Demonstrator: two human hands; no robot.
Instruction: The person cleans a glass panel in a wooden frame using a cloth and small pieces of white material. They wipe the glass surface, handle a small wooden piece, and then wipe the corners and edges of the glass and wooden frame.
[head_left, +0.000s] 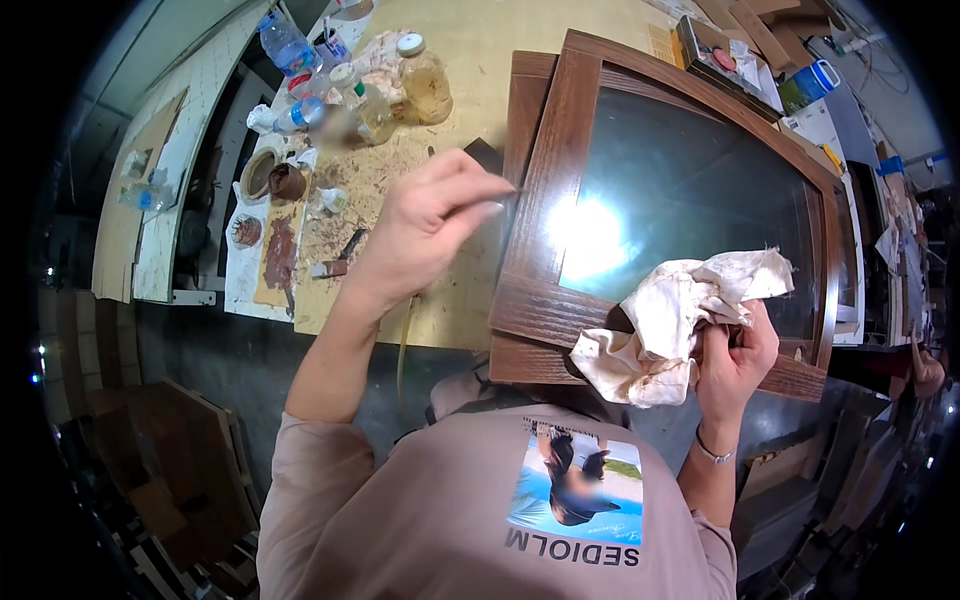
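A dark brown wooden cabinet door (553,180) with a glass panel (700,170) lies in front of me, on top of a similar brown frame (525,360). Bright light reflects off the glass. At its near edge my right hand (735,360) grips a crumpled, stained white cloth (665,325), which drapes over the lower rail. My left hand (430,220) is raised by the door's left side, thumb and fingers pinched together. Its fingertips come close to the frame; whatever they may hold is too small to make out.
On the stained worktable (480,40) at left stand a jar of yellowish liquid (425,85), several plastic bottles and a brown-smeared pot (287,182). A small brush (330,268) lies near the table's front edge. At far right are an open box (725,60) and a green-blue jug (808,85).
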